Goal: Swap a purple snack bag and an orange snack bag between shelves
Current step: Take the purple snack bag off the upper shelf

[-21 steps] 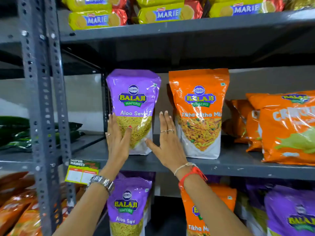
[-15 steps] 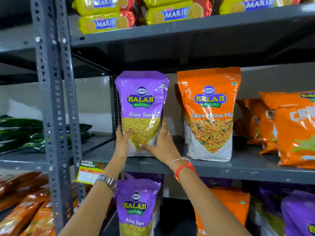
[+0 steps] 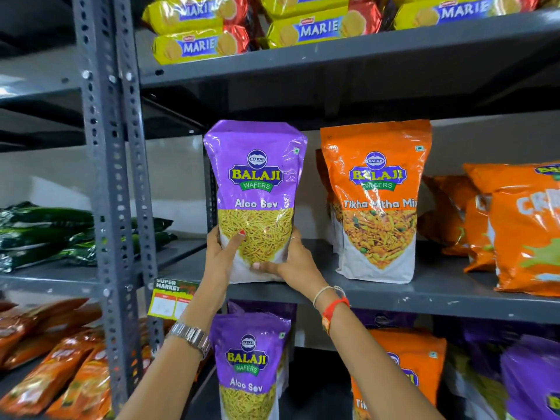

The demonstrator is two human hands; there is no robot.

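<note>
A purple Aloo Sev snack bag (image 3: 256,189) stands upright on the middle grey shelf (image 3: 394,295). My left hand (image 3: 222,256) grips its lower left side, thumb across the front. My right hand (image 3: 291,263) clasps its lower right corner, fingers behind the bag. An orange Tikha Mitha Mix snack bag (image 3: 377,201) stands upright just to the right on the same shelf, untouched. On the shelf below stand another purple bag (image 3: 248,362) and an orange bag (image 3: 412,359), partly hidden by my right forearm.
Yellow Marie biscuit packs (image 3: 312,27) lie on the top shelf. More orange bags (image 3: 515,225) lean at the right. A perforated grey upright post (image 3: 112,192) stands at the left, with green packs (image 3: 45,234) and red-orange packs (image 3: 54,368) beyond it. A price tag (image 3: 171,298) hangs off the shelf edge.
Both hands went from open beside the purple bag to closed around its lower part. The view has shifted closer and slightly left.
</note>
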